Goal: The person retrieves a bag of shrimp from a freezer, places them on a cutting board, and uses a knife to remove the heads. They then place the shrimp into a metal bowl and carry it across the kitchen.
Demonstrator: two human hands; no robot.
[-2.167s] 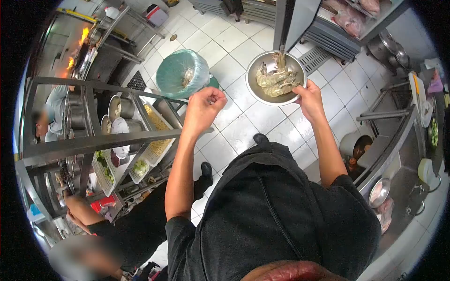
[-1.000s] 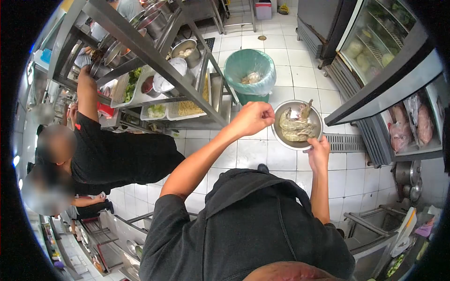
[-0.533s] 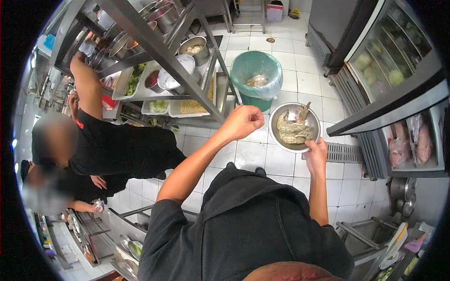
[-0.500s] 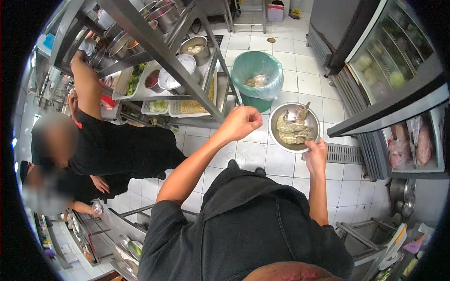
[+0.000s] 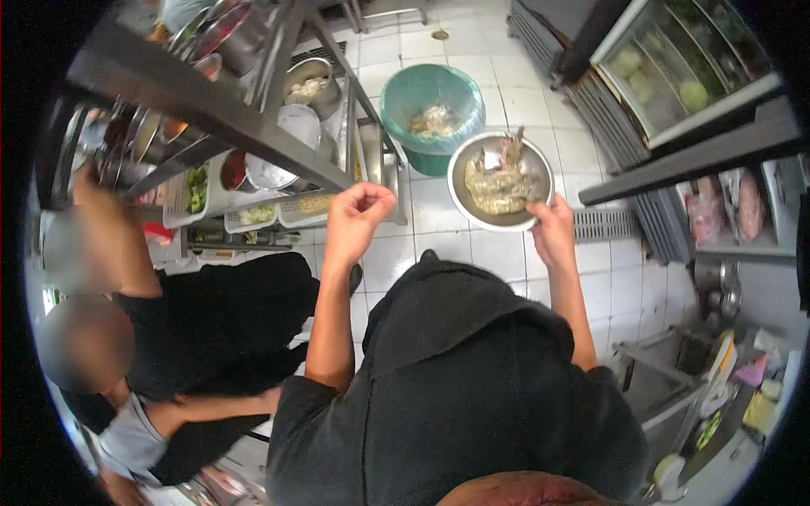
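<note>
In the head view, my right hand (image 5: 554,229) grips the near right rim of a round steel bowl (image 5: 461,201), its thumb over the edge. Several raw grey-green shrimp (image 5: 498,187) lie in the bowl, some with heads and legs pointing up at the far side. My left hand (image 5: 357,221) is raised to the left of the bowl, apart from it. Its fingers are curled in and the thumb meets them; no object shows in it. Just beyond the bowl stands a green bin (image 5: 432,88) with a clear liner and scraps inside.
On the left, a steel rack (image 5: 215,105) holds pots and baskets of food. Co-workers in black (image 5: 224,329) stand close beside me. An open fridge (image 5: 675,76) and a drawer with packed meat (image 5: 747,207) are on the right. A floor grate (image 5: 605,224) lies below.
My view has shifted, and the bin, bowl and rack sit further left. My left hand has drawn back and left. The bowl stays in my right hand. A co-worker's arm has come nearer.
</note>
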